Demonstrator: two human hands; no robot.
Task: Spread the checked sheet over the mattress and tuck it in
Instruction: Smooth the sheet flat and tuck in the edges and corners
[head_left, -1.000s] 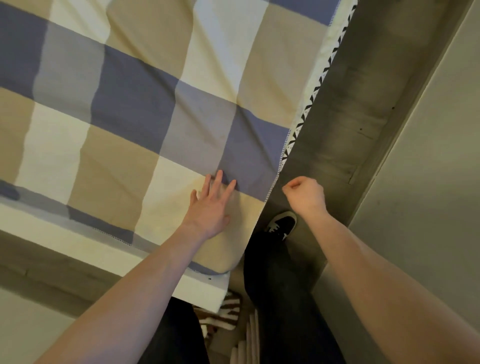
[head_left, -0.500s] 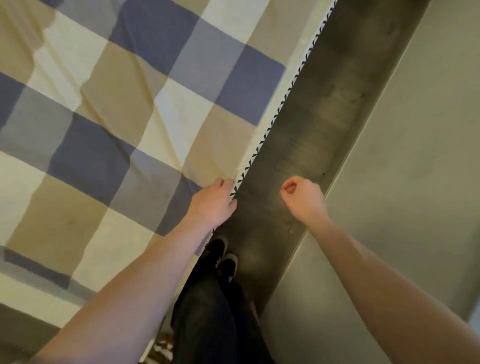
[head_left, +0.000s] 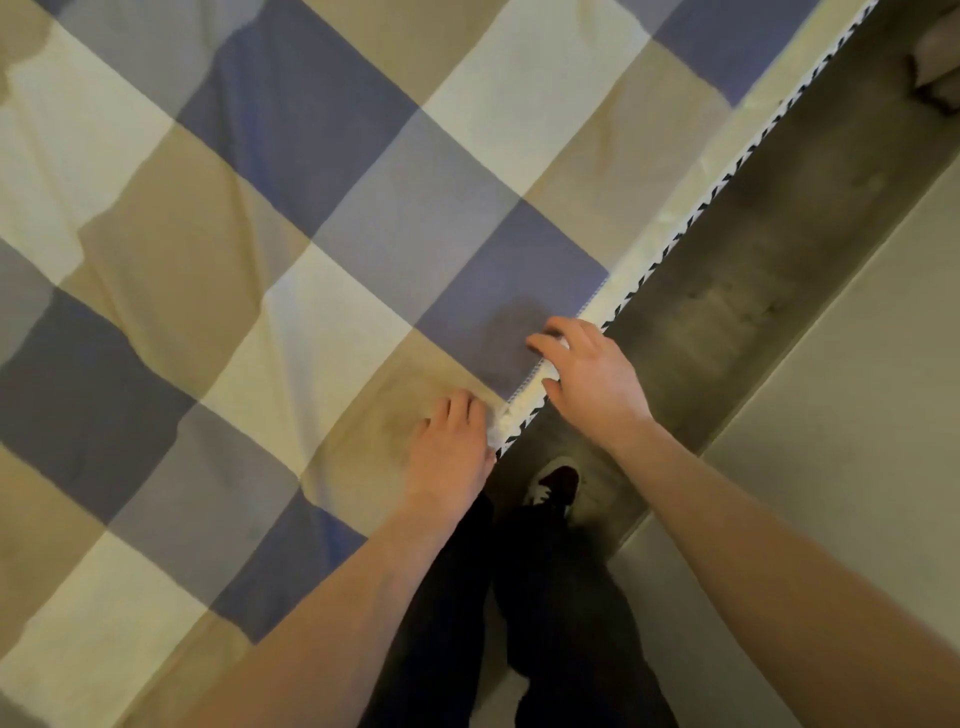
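The checked sheet (head_left: 322, 270), in blue, beige, grey and cream squares, lies over the mattress with soft wrinkles. A cream strip of mattress (head_left: 691, 192) with a black zigzag trim shows along the right edge. My left hand (head_left: 451, 448) rests palm down on a beige square at that edge, fingers close together. My right hand (head_left: 587, 375) reaches over the trim with fingers spread, fingertips touching the sheet's hemmed edge on a blue square. Whether its fingers grip the hem is unclear.
A narrow dark floor strip (head_left: 748, 312) runs between the bed and a pale wall (head_left: 857, 415) on the right. My dark trouser legs and one shoe (head_left: 553, 480) stand in that gap. Something dark lies at the top right corner (head_left: 935, 83).
The view has shifted farther along the bed edge. My right hand has opened from a fist and moved left onto the sheet's hem. My left hand stays at the edge.
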